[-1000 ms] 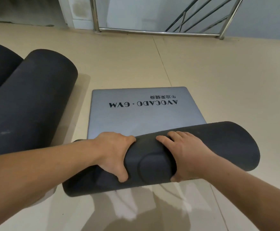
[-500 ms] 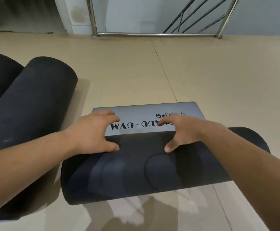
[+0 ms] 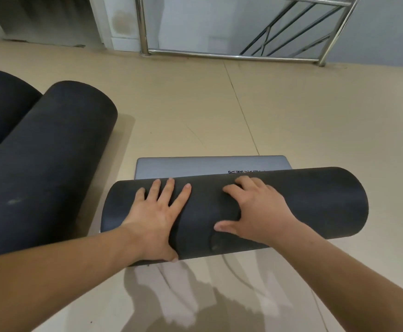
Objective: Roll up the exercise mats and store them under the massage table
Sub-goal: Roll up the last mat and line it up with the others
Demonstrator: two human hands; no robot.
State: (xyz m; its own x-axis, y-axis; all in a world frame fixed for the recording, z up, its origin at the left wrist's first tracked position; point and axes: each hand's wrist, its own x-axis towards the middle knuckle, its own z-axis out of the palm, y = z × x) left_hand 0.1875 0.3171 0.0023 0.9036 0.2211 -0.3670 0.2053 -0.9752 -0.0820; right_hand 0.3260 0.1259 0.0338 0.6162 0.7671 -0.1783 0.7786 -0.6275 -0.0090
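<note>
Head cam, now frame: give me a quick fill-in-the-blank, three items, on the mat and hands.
1. The mat roll has ____ hands pressing on it: the left hand and the right hand.
2. The flat unrolled strip beyond it is ____ in colour.
3. The nearer finished roll lies on the floor to the person's ____.
Missing: two; grey; left.

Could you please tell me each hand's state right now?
Left hand: open, flat on the half-rolled dark grey foam mat.
Right hand: open, pressing the same mat.
</note>
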